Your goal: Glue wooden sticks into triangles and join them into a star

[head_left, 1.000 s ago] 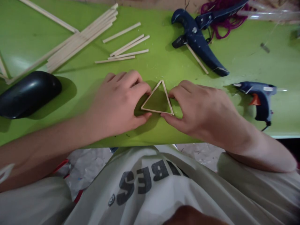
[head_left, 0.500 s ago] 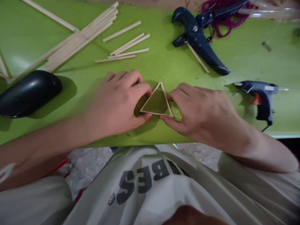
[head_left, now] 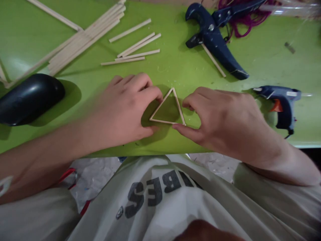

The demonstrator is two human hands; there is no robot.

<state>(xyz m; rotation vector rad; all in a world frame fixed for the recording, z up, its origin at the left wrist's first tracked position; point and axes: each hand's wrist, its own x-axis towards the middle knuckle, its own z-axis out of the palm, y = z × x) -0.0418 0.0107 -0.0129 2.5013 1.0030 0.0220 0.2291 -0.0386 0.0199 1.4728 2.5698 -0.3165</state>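
A small triangle of three thin wooden sticks (head_left: 164,121) lies flat on the green table between my hands. My left hand (head_left: 130,107) is at its left, fingers apart; the index fingertip is at the left side and the thumb stands clear of the bottom stick. On the other side my right hand (head_left: 223,117) has its thumb tip at the bottom stick near the right corner, while its index finger is off the right side. Neither hand grips the triangle.
Short sticks (head_left: 137,46) and a pile of longer sticks (head_left: 85,38) lie beyond my left hand. A black computer mouse (head_left: 32,98) is at left. Farther back are a dark blue cutter (head_left: 215,42) and purple cord (head_left: 244,28). A glue gun (head_left: 283,103) lies at right.
My right index finger has moved right, off the triangle's side. My left thumb has drawn back from the bottom stick. The triangle has hardly moved.
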